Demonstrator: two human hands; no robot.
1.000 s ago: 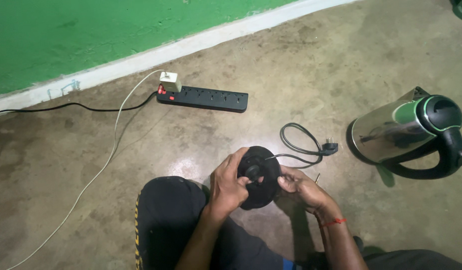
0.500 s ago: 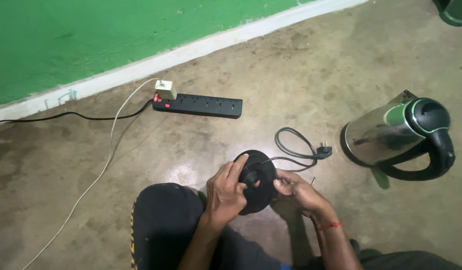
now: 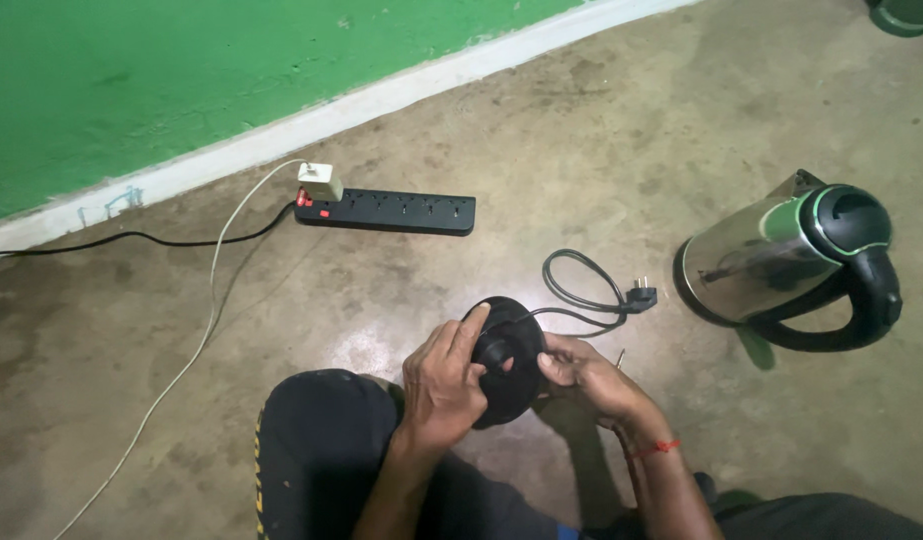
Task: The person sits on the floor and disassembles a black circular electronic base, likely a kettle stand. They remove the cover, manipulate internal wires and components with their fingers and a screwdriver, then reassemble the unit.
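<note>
Black plastic makes up the round kettle base (image 3: 509,360), and much of it is covered: the left hand (image 3: 443,385) wraps over its left edge with the thumb laid across the face, and the right hand (image 3: 588,378) hides its right rim, so the underside and any fittings there cannot be made out. Both hands are clamped on the kettle base from opposite sides, holding it tilted up on edge above the concrete floor (image 3: 401,300), just in front of the person's dark-trousered knee (image 3: 321,450). Its cord (image 3: 576,290) loops away to the right and ends in a plug (image 3: 642,297) lying on the floor. A small thin object by the right wrist is too small to identify. The steel kettle (image 3: 771,262) lies on its side well to the right, its handle toward the camera. The power strip (image 3: 386,211) with a white adapter (image 3: 319,182) sits near the green wall (image 3: 181,80); its leads run off the left edge. Compared with a second ago, the base is turned more edge-on, and the left hand's fingers have shifted further over its face, while the kettle, cord and power strip lie as before.
</note>
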